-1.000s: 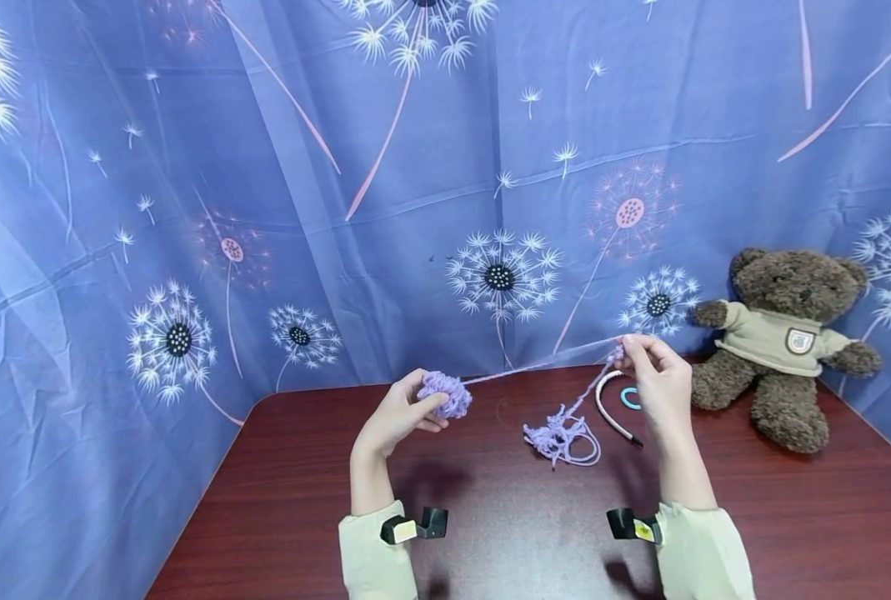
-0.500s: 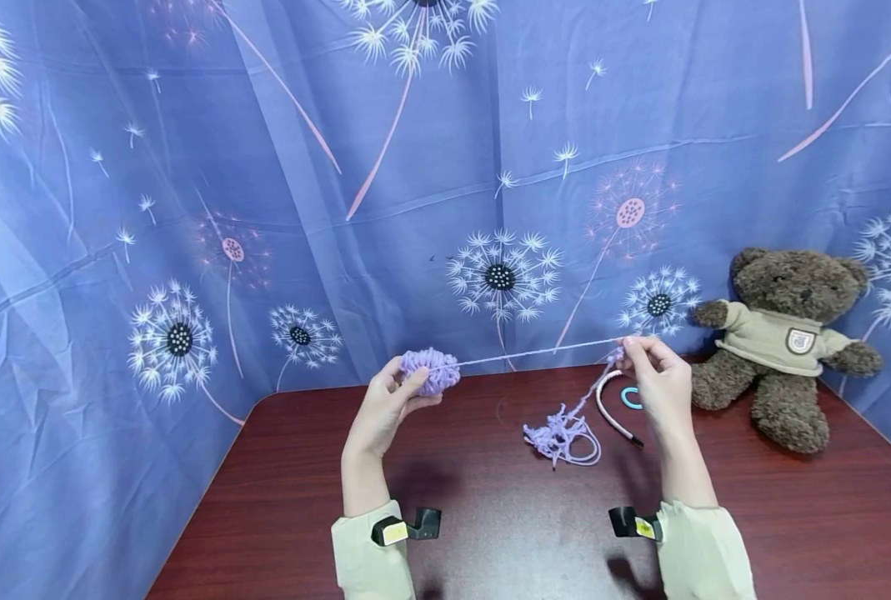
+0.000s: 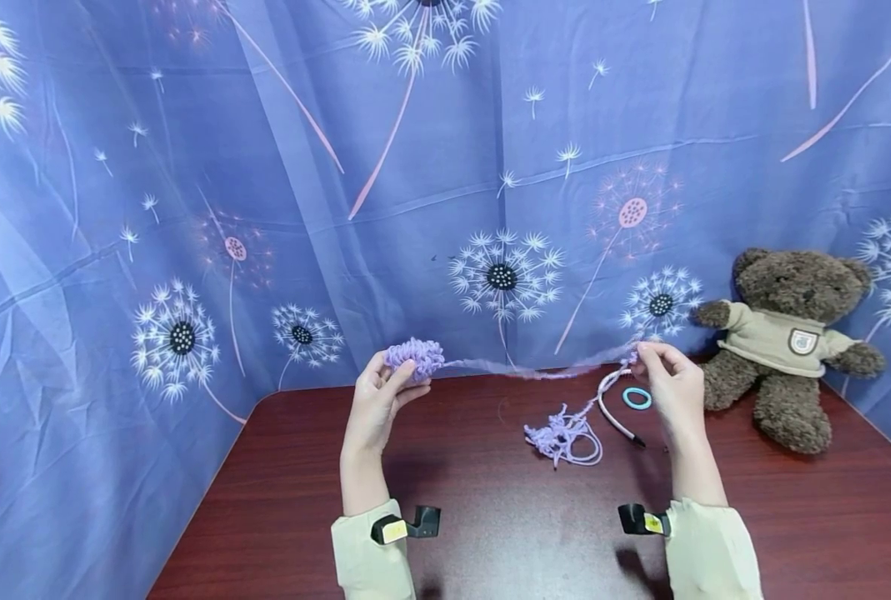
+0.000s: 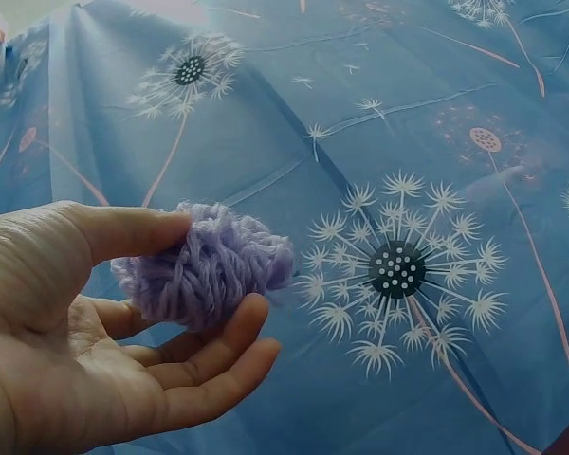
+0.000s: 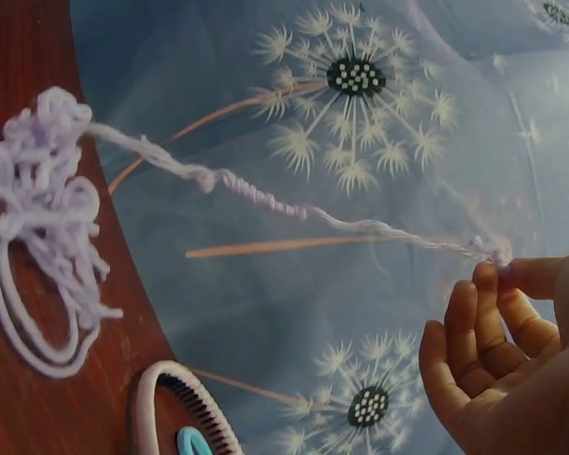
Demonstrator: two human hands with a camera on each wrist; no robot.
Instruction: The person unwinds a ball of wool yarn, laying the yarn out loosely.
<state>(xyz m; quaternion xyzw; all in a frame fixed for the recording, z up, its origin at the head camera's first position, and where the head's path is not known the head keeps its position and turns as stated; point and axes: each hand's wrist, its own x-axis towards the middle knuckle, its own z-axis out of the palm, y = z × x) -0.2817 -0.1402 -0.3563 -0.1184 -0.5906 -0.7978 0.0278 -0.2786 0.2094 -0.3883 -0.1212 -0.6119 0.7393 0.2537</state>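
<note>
Lilac yarn (image 3: 418,357) is filling the left hand (image 3: 373,404) of a person facing me away across the counter (image 3: 505,500): its thumb is pressing on top of the thick bundle, and the fingers are curving beneath it, parted only by the yarn's width. Well apart, the right hand (image 3: 673,392) is pinching a small knot of the same colour, thumb and forefinger closed tight. Between the two hands a blurred strand (image 3: 550,375) is sagging in mid-air. From the pinched knot, a twisted cord is running down to a loose tangle (image 3: 553,435) that is lying on the counter. Near the right hand, a pale headband (image 3: 614,423) is resting beside a turquoise ring (image 3: 638,407). Farther right, a brown teddy bear (image 3: 778,346) in a beige top is sitting against a blue curtain (image 3: 385,275) printed with dandelions.
</note>
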